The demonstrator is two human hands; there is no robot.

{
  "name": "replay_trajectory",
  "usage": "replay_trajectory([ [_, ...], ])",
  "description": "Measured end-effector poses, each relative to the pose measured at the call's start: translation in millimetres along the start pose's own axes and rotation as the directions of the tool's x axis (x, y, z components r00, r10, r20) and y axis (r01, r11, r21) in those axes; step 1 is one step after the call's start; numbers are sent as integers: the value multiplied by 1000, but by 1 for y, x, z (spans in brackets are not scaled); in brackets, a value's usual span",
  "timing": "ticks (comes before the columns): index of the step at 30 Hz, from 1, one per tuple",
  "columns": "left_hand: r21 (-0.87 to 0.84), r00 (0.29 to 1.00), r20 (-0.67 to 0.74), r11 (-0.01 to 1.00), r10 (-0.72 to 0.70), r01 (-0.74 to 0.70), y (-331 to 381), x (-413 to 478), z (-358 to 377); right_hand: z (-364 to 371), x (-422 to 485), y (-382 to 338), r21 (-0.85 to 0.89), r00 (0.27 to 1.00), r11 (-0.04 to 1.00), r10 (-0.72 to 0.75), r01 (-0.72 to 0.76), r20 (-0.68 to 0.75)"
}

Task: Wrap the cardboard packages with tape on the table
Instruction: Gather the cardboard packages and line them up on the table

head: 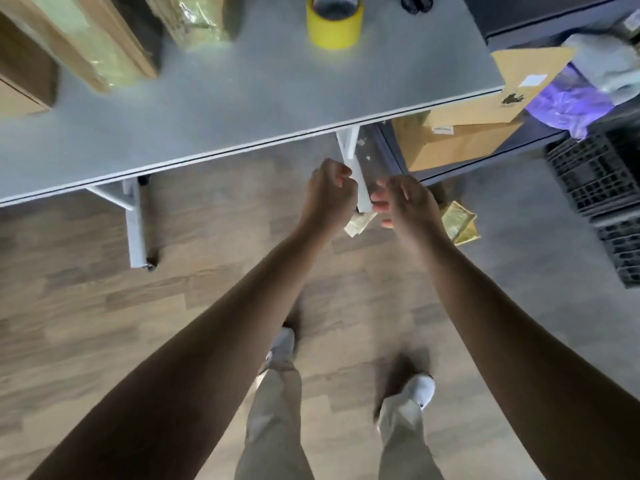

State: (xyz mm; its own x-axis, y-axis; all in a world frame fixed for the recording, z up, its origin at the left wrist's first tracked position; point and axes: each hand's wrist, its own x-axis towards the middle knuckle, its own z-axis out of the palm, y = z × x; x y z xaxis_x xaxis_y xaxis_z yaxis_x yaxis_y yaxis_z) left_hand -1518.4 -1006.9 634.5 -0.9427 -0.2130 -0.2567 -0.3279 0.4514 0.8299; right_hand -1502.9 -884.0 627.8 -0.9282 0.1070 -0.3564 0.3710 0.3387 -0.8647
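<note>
A yellow tape roll (334,24) stands at the far side of the grey table (242,98). Cardboard packages lie at the table's left: a long flat one with shiny tape on it (104,39), a brown box (24,81) at the edge of view, and a tape-wrapped one (197,19). Both my hands hover over the floor, just short of the table's near edge and apart from everything on it. My left hand (329,192) is curled into a fist with nothing visible in it. My right hand (405,202) has loosely curled fingers and holds nothing.
Black scissors (417,1) lie at the table's far right. Beside the table a low shelf carries open cardboard boxes (460,140) and purple plastic (571,102). Black crates (599,174) stand at the right. A yellowish wrapped packet (459,221) lies on the floor near the wheeled table legs (136,226).
</note>
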Motion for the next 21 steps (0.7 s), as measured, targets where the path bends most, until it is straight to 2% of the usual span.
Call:
replay_trajectory([
  [8,-114,966,94,961,-240,250,-16,-43,181,-108,28,130,-89,997,994,51,-57,-64],
  [16,-88,952,165,958,-257,274,-103,25,324,-126,124,297,-33,979,992,117,-124,-164],
  [21,-4,959,203,979,-199,205,-181,100,421,-120,198,426,-75,923,968,203,-239,-327],
])
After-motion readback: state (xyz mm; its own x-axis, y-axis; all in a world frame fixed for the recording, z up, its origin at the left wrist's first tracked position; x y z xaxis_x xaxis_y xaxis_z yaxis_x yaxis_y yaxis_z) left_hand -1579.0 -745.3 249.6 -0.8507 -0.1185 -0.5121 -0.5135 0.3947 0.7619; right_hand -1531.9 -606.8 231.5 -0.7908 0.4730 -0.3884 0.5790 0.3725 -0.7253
